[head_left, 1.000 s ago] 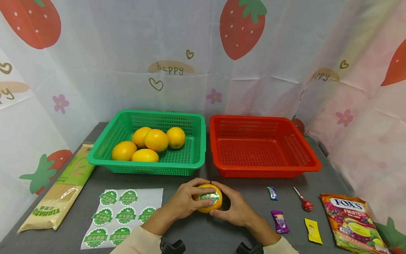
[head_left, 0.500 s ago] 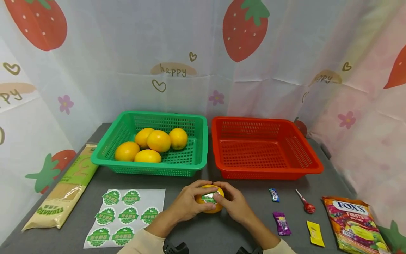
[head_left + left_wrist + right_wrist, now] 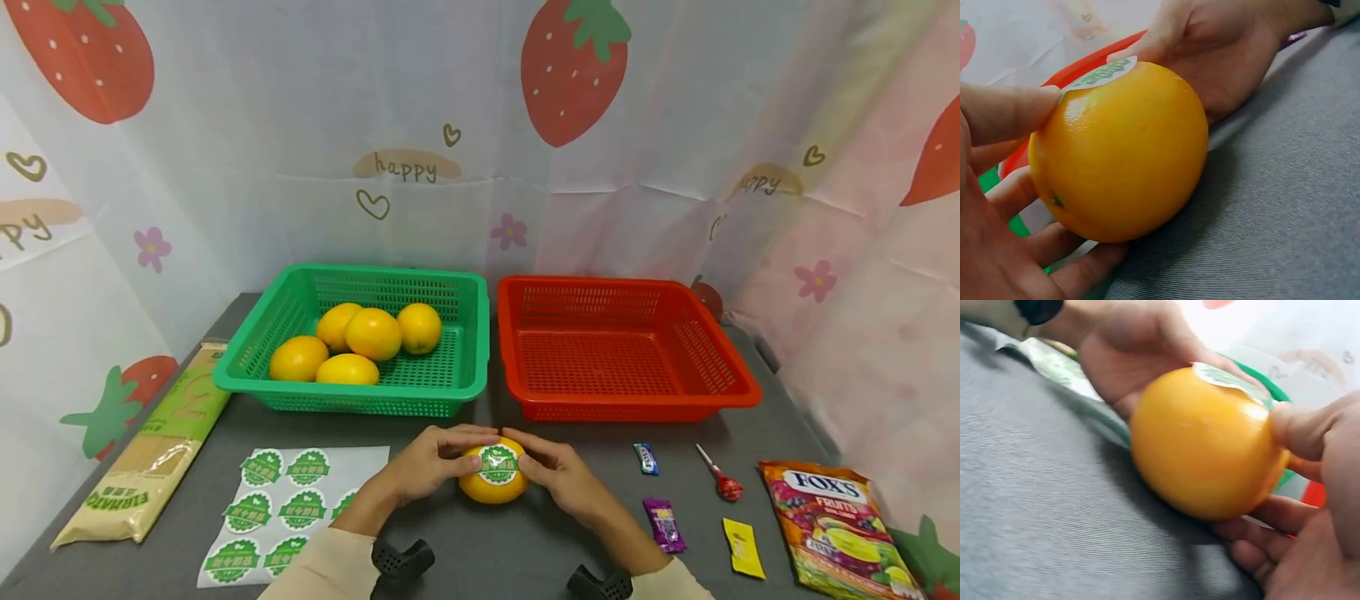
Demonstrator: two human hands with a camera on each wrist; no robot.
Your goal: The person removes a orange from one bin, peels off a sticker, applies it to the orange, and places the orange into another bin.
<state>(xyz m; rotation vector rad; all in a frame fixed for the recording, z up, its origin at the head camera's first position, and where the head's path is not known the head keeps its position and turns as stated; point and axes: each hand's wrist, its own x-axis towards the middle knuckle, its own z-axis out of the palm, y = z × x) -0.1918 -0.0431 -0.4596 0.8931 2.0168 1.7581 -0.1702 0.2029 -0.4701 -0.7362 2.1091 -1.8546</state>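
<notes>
An orange (image 3: 487, 492) sits on the grey table between both hands, in front of the baskets. A round green-and-white sticker (image 3: 498, 464) is on its upper face. From the left, my left hand (image 3: 426, 463) holds the fruit, its thumb at the sticker's left edge. My right hand (image 3: 561, 477) grips the other side with its thumb by the sticker's right edge. In the left wrist view, left fingers (image 3: 1054, 244) curl under the orange. The right wrist view shows a raised sticker edge (image 3: 1225, 380) and right fingers around the fruit's lower side.
Behind stand a green basket (image 3: 468, 387) with several oranges and a red basket (image 3: 600, 406). A sticker sheet (image 3: 360, 467) and a noodle pack (image 3: 142, 458) lie left. Rightward are small wrapped candies (image 3: 663, 525), a lollipop (image 3: 727, 486) and a FOX'S candy bag (image 3: 840, 533).
The left fingers, earlier lying across the sticker, have drawn back to its left side. The right thumb has shifted off the sticker toward its right edge, leaving nearly all of it visible.
</notes>
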